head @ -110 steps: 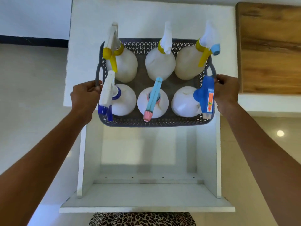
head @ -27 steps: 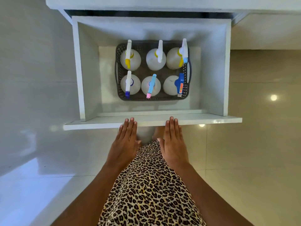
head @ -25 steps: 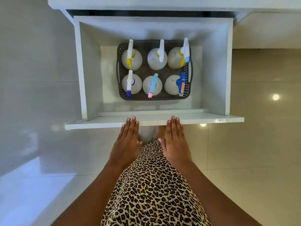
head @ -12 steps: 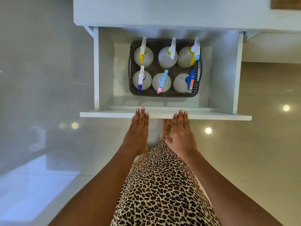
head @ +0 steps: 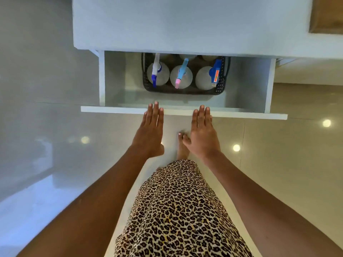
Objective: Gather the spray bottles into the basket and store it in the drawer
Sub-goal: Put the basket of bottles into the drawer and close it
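Observation:
The dark perforated basket point(head: 220, 88) sits inside the white drawer point(head: 269, 86), which is partly slid under the white cabinet top point(head: 167, 25). Three white spray bottles show in the basket's near row: one with a purple nozzle point(head: 163, 76), one with a blue and pink trigger point(head: 187, 78), one with a blue head point(head: 203, 78). The far row is mostly hidden under the cabinet top. My left hand point(head: 151, 130) and my right hand point(head: 202, 132) lie flat, fingers extended, with fingertips against the drawer's front panel point(head: 111, 110).
Glossy pale floor tiles point(head: 46, 136) surround the cabinet and reflect ceiling lights. A wooden surface point(head: 326, 13) shows at the top right. My leopard-print garment point(head: 176, 210) and a bare foot point(head: 182, 147) are below the hands.
The drawer has slid farther in under the cabinet top, hiding the basket's far row of bottles. Both hands have moved forward with the front panel.

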The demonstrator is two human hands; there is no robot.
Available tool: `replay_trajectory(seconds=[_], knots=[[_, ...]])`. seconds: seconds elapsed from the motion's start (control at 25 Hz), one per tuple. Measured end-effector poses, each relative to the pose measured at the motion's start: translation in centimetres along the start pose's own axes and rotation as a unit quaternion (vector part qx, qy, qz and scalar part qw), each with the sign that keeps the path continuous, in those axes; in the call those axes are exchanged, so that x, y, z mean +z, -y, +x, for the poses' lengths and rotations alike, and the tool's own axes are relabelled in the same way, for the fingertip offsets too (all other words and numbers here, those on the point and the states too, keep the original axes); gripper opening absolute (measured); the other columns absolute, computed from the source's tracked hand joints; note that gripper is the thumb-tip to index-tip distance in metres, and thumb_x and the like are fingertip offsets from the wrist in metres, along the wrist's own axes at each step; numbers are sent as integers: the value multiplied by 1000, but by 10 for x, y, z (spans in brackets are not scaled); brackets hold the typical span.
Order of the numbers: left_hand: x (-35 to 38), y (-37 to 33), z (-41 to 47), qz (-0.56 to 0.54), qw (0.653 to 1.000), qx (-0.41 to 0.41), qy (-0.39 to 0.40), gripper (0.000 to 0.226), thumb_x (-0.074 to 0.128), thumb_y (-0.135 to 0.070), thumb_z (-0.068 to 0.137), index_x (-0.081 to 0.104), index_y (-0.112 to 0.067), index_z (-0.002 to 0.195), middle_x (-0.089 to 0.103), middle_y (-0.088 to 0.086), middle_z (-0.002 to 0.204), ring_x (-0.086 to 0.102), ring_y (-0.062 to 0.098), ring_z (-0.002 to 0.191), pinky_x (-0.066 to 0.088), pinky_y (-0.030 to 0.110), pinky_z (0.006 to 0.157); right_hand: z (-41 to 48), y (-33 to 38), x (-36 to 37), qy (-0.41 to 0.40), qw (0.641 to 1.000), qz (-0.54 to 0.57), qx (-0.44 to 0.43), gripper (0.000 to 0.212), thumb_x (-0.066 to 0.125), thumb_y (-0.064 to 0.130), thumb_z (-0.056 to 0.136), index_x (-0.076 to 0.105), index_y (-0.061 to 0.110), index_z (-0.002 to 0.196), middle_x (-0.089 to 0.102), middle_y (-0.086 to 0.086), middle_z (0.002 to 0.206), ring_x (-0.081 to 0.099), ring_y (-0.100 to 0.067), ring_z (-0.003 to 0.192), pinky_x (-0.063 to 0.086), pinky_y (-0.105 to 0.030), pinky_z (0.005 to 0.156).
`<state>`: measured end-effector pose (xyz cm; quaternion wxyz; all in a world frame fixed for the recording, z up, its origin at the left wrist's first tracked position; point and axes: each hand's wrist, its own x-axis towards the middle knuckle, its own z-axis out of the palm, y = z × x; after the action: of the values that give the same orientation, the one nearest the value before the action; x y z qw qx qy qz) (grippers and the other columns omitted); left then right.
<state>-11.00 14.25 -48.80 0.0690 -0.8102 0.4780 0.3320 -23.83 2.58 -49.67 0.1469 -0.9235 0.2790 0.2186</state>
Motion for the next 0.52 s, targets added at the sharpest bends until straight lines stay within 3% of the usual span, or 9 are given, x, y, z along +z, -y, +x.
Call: replay_trajectory(seconds=[0.24, 0.52], knots=[[-32, 13, 43, 24, 999, 8, -32, 105, 64, -35, 76, -10, 0, 142, -16, 23, 153, -15, 38, 141, -4, 41, 113, 50, -9, -28, -5, 1000, -2, -3, 86, 48, 43, 91, -3, -4, 143, 1, -28, 153, -2, -41, 143, -2, -41, 114], [-54, 20, 77, 19, 998, -8, -52, 105, 63, -39, 77, -10, -3, 143, -17, 20, 153, -17, 35, 141, -3, 42, 114, 87, -17, -48, -24, 1000, -4, -8, 84, 44, 45, 93, -2, -2, 144, -1, -25, 155, -4, -39, 143, 2, -42, 117]])
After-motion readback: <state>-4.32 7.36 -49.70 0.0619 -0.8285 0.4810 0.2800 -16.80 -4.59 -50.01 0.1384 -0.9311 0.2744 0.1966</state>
